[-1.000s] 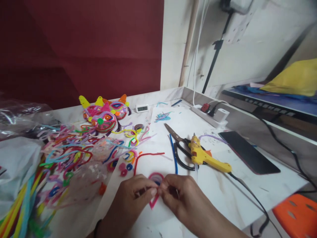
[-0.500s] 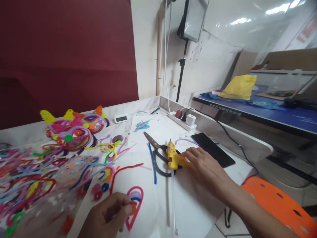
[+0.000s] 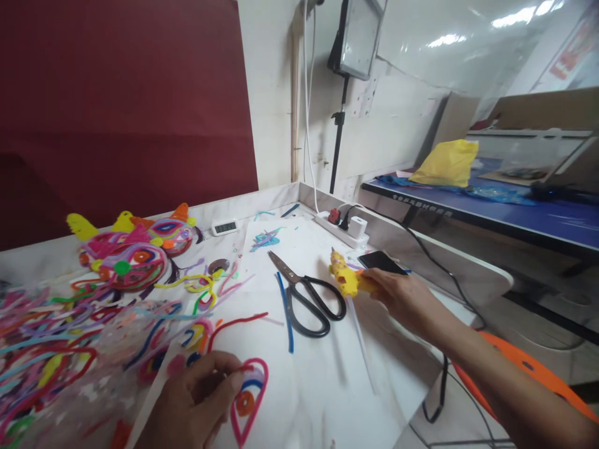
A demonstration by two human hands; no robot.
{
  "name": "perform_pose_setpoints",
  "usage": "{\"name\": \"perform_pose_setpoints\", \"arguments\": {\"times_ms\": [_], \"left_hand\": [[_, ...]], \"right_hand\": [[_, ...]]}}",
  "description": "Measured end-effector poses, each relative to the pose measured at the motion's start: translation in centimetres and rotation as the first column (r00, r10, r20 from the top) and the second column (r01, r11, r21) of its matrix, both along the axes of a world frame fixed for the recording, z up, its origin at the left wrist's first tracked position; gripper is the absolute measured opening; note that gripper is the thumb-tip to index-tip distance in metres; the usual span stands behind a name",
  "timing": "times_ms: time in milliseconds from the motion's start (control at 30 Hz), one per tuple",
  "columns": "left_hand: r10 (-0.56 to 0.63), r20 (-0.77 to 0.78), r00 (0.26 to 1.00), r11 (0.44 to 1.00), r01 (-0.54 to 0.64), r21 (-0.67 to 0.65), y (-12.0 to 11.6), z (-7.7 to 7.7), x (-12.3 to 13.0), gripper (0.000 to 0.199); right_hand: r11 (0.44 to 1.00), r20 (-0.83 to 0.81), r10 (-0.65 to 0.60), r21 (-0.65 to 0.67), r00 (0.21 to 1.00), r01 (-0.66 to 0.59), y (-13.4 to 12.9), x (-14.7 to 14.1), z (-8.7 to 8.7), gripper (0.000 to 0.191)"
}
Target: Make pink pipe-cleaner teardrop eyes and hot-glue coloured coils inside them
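Note:
My left hand [image 3: 196, 393] is closed in a pinch at the left edge of a pink teardrop outline [image 3: 264, 390] made of pipe cleaner. A short red pipe cleaner piece [image 3: 246, 368] shows at its fingertips, mostly hidden. Inside the outline are purple and blue arcs and an orange coiled disc [image 3: 244, 403]. My right hand [image 3: 397, 290] grips a yellow hot glue gun [image 3: 344, 278] by its handle, nozzle pointing away from me. A clear glue stick [image 3: 361, 343] trails from its back. Black-handled scissors [image 3: 306, 296] lie open between my hands, beside a blue pipe cleaner [image 3: 285, 312].
Tangled pipe cleaners [image 3: 51, 349] and clear plastic bags cover the left side. Colourful fish-like crafts [image 3: 126, 255] stand behind them. A small digital display [image 3: 225, 227], a power strip [image 3: 344, 231] and a phone [image 3: 381, 262] lie farther back. A raised edge [image 3: 435, 252] borders the right.
My right hand has moved the glue gun right and away from the scissors, uncovering their handles. My left fingertips have shifted slightly up and left, revealing the orange disc.

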State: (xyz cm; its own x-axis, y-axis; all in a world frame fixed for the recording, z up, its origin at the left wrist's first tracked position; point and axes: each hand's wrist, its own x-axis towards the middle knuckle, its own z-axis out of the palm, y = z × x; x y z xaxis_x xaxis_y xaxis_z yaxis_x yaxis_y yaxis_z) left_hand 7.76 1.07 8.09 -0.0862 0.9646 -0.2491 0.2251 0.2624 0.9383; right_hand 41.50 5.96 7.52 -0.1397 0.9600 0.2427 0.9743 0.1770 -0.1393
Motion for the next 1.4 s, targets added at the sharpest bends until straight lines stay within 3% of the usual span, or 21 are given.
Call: {"name": "perform_pose_setpoints", "arguments": {"times_ms": [200,333,433,533,667,800,967,1067,1200,1267,1333,1400], "left_hand": [[-0.071,0.077,0.994,0.997,0.07,0.013,0.7,0.0,0.2,0.026],[-0.081,0.118,0.99,0.996,0.078,0.031,0.9,-0.9,0.0,0.027],[-0.076,0.147,0.986,0.997,0.071,0.037,0.9,-1.7,-0.2,0.028],[-0.063,0.188,0.98,0.997,0.054,0.053,0.9,-2.2,-0.4,0.027],[-0.042,0.23,0.972,0.996,0.022,0.086,0.9,-2.2,-0.8,0.025],[-0.029,0.255,0.967,0.997,0.011,0.071,1.0,-1.9,-1.2,0.024],[-0.002,0.262,0.965,0.998,-0.016,0.065,0.9,-1.6,-1.1,0.02],[0.042,0.303,0.952,0.997,-0.06,0.05,0.8,-1.4,-0.8,0.02],[0.091,0.363,0.927,0.995,-0.101,0.008,0.9,-1.2,-0.6,0.021],[0.108,0.375,0.921,0.994,-0.113,-0.01,0.9,-1.1,-0.6,0.022],[0.127,0.386,0.914,0.992,-0.122,-0.038,0.9,-0.9,-0.7,0.026],[0.147,0.404,0.903,0.989,-0.134,-0.062,0.8,-0.7,-0.8,0.029]], "right_hand": [[1.0,0.089,0.011,-0.023,0.996,-0.009,1.7,0.4,0.2,0.036],[0.999,0.09,0.028,-0.021,0.996,-0.027,1.1,-2.9,1.7,0.03],[0.983,0.062,0.129,-0.138,0.99,-0.119,0.5,-6.5,2.3,0.016],[0.966,0.09,0.156,-0.221,0.984,-0.133,0.5,-9.3,2.0,0.016],[0.966,0.106,0.104,-0.248,0.989,-0.075,1.5,-10.5,1.0,0.02],[0.966,0.006,0.036,-0.256,0.999,-0.033,2.5,-10.5,0.1,0.029],[0.971,-0.284,-0.076,-0.239,0.956,0.006,3.1,-10.2,-0.1,0.034],[0.962,-0.519,-0.131,-0.271,0.845,-0.017,2.7,-10.0,0.4,0.033],[0.952,-0.776,-0.187,-0.294,0.602,-0.083,1.0,-10.3,1.4,0.037],[0.95,-0.882,-0.19,-0.277,0.432,-0.148,-0.3,-10.7,1.8,0.045],[0.942,-0.967,-0.184,-0.225,0.178,-0.249,-1.7,-10.9,2.2,0.052],[0.917,-0.987,-0.161,-0.152,0.007,-0.369,-3.1,-11.1,2.4,0.052]]}}
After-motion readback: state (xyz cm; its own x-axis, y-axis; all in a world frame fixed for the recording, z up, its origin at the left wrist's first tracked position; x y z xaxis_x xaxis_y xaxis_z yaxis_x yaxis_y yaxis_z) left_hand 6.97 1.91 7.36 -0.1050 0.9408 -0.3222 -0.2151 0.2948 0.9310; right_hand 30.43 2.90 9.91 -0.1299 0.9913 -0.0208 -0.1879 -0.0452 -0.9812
